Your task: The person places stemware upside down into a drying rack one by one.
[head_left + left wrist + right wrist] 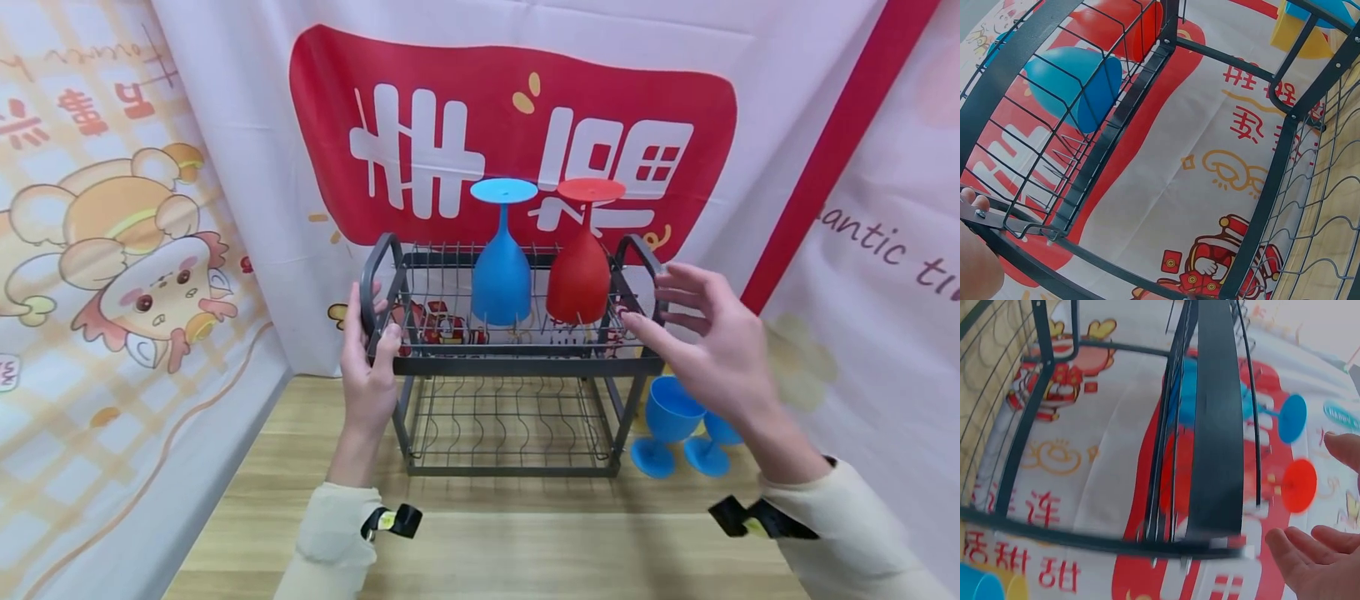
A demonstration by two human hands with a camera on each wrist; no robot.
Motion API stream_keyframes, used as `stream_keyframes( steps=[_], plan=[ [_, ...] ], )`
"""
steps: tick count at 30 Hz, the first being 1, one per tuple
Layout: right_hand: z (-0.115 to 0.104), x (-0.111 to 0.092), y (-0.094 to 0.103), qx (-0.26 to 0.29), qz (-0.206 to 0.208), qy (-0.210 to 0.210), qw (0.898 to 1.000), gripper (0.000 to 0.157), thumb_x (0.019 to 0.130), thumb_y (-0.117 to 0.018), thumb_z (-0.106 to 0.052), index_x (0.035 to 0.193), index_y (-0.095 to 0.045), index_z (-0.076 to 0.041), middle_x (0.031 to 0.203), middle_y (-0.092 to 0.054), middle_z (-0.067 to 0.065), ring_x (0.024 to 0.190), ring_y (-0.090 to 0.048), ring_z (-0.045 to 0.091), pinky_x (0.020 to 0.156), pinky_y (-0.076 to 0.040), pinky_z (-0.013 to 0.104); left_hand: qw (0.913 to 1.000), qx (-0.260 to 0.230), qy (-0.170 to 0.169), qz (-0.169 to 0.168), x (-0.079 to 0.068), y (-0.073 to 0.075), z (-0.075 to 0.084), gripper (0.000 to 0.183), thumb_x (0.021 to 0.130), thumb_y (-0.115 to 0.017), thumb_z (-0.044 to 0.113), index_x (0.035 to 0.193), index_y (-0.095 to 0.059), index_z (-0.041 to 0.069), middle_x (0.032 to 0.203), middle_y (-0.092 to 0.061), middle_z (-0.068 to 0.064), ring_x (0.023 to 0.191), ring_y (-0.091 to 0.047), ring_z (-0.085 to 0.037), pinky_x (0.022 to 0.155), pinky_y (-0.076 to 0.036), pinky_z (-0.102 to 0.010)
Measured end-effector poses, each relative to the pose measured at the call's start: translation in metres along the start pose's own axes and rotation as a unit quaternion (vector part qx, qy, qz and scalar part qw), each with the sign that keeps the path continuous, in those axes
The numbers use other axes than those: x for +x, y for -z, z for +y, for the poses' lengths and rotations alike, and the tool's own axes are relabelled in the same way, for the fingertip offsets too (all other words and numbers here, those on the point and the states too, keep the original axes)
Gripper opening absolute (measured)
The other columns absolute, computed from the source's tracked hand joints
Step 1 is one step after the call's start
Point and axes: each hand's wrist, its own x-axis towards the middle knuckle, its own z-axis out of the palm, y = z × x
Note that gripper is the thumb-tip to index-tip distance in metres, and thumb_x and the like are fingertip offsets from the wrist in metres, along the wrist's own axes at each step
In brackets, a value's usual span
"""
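Observation:
A dark two-tier dish rack (517,367) stands on the wooden table. Upside down on its upper tier are a blue goblet (501,283) and, to its right, a red goblet (579,283). My left hand (369,375) grips the rack's left end, thumb in front and fingers behind the frame; part of that hand (975,262) shows in the left wrist view. Beside the rack's right end is my right hand (716,342), fingers spread and holding nothing. The right wrist view shows this hand (1322,556) apart from the frame.
Right of the rack, a blue goblet (673,412) stands upright on the table, with another blue goblet (708,454) partly behind my right wrist. Something yellow (1300,34) is beside them. The lower wire tier (510,421) holds nothing. A printed cloth (247,167) hangs behind.

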Motion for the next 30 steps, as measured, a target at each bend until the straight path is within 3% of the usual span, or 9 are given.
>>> stream_keyframes(
  steps=[4, 7, 11, 14, 17, 24, 30],
  plan=[
    [0.023, -0.009, 0.015, -0.014, 0.014, -0.014, 1.000, 0.083, 0.094, -0.081, -0.034, 0.162, -0.038, -0.018, 0.156, -0.056, 0.014, 0.137, -0.057, 0.038, 0.088, -0.040, -0.003, 1.0000, -0.006, -0.008, -0.003, 0.002, 0.001, 0.000, 0.069, 0.107, -0.050, 0.013, 0.170, -0.024, 0.028, 0.165, -0.044, 0.017, 0.154, -0.041, -0.024, 0.108, -0.052, -0.024],
    [0.039, -0.015, 0.023, -0.031, 0.013, -0.032, 0.999, 0.085, 0.094, -0.080, -0.035, 0.164, -0.035, -0.016, 0.156, -0.055, 0.017, 0.136, -0.055, 0.040, 0.085, -0.037, -0.002, 0.9999, -0.007, -0.013, -0.004, 0.003, 0.000, 0.001, 0.070, 0.107, -0.050, 0.013, 0.170, -0.023, 0.022, 0.165, -0.044, 0.016, 0.153, -0.041, -0.026, 0.106, -0.053, -0.023],
    [0.061, -0.018, 0.025, -0.054, 0.000, -0.065, 0.996, 0.087, 0.096, -0.077, -0.042, 0.165, -0.032, -0.015, 0.157, -0.053, 0.020, 0.137, -0.053, 0.044, 0.090, -0.044, 0.011, 0.9999, -0.004, -0.015, -0.002, 0.004, 0.000, 0.001, 0.069, 0.107, -0.050, 0.013, 0.170, -0.024, 0.024, 0.165, -0.045, 0.016, 0.153, -0.042, -0.026, 0.106, -0.053, -0.022],
    [0.082, -0.020, 0.019, -0.059, -0.010, -0.083, 0.995, 0.091, 0.097, -0.076, -0.045, 0.167, -0.028, -0.014, 0.158, -0.050, 0.024, 0.139, -0.050, 0.048, 0.105, -0.055, 0.040, 0.9999, -0.001, -0.011, -0.001, 0.003, 0.000, 0.000, 0.069, 0.107, -0.051, 0.014, 0.169, -0.025, 0.031, 0.165, -0.045, 0.017, 0.153, -0.042, -0.025, 0.106, -0.053, -0.022],
    [0.107, -0.023, 0.010, -0.058, -0.014, -0.100, 0.993, 0.094, 0.096, -0.076, -0.047, 0.168, -0.026, -0.012, 0.160, -0.047, 0.026, 0.140, -0.048, 0.050, 0.108, -0.048, 0.071, 1.0000, -0.001, -0.004, -0.001, 0.002, 0.000, 0.000, 0.069, 0.107, -0.051, 0.015, 0.168, -0.025, 0.033, 0.165, -0.045, 0.018, 0.153, -0.042, -0.024, 0.105, -0.054, -0.022],
    [0.155, -0.033, -0.005, -0.041, -0.043, -0.161, 0.985, 0.099, 0.097, -0.072, -0.053, 0.169, -0.020, -0.010, 0.163, -0.041, 0.031, 0.140, -0.046, 0.057, 0.107, -0.048, 0.074, 1.0000, -0.008, 0.001, -0.003, 0.001, 0.000, 0.000, 0.070, 0.107, -0.051, 0.014, 0.170, -0.023, 0.028, 0.165, -0.044, 0.018, 0.155, -0.040, -0.030, 0.108, -0.053, -0.021],
    [0.173, -0.039, -0.013, -0.035, -0.069, -0.201, 0.976, 0.104, 0.097, -0.069, -0.059, 0.170, -0.014, -0.007, 0.163, -0.037, 0.035, 0.143, -0.042, 0.058, 0.110, -0.046, 0.073, 1.0000, -0.007, 0.000, -0.002, 0.000, 0.000, 0.001, 0.070, 0.107, -0.051, 0.014, 0.169, -0.024, 0.033, 0.165, -0.044, 0.018, 0.155, -0.040, -0.028, 0.109, -0.052, -0.024]
  ],
)
